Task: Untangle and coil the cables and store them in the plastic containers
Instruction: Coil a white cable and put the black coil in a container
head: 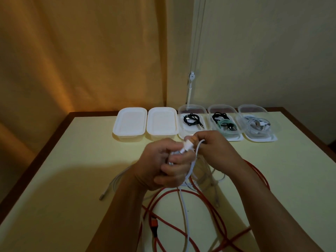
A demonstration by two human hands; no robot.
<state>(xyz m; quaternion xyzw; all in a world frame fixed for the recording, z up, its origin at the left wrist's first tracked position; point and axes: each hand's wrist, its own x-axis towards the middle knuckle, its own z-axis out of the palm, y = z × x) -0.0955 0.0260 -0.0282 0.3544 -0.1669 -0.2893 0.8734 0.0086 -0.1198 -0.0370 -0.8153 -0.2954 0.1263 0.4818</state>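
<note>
A thin white charging cable (183,202) is held above the pale yellow table (72,170), its plug end pinched by the right hand (212,148) while the left hand (163,166) is curled round gathered loops. A long red-orange cord (205,200) lies tangled beneath. Five plastic containers are lined up behind, two lidded white tubs (130,124) and three clear tubs (225,122) holding coiled cables.

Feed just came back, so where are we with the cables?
Done: three open tubs at the back hold coiled cables, black, black with teal, and white. In hand: left hand and right hand grip a white cable, plug end up. Left: the red cable and other white leads lie loose on the table; two lidded tubs stay closed.
</note>
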